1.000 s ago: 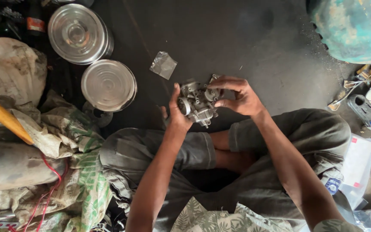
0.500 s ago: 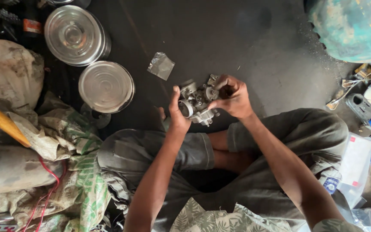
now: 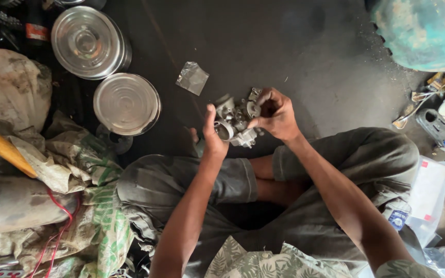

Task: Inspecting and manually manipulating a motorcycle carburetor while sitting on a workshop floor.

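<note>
I sit cross-legged on a dark floor and hold a small grey metal carburettor [image 3: 234, 120] above my knees. My left hand [image 3: 212, 139] grips its left side from below, thumb up against the round opening. My right hand [image 3: 276, 114] is closed over its upper right part, fingers curled and pinching at a small fitting on top. Whatever the right fingertips hold is hidden by the fingers.
A small clear plastic bag [image 3: 192, 78] lies on the floor beyond the hands. Two round steel tins [image 3: 86, 42] [image 3: 126, 103] stand at the upper left. Sacks and a wooden handle [image 3: 3, 149] crowd the left. A teal tank [image 3: 423, 31] and small parts [image 3: 436, 121] lie right.
My right hand has shifted from an open hold on the carburettor's right edge to a curled pinch over its top. The carburettor has turned slightly in my left hand.
</note>
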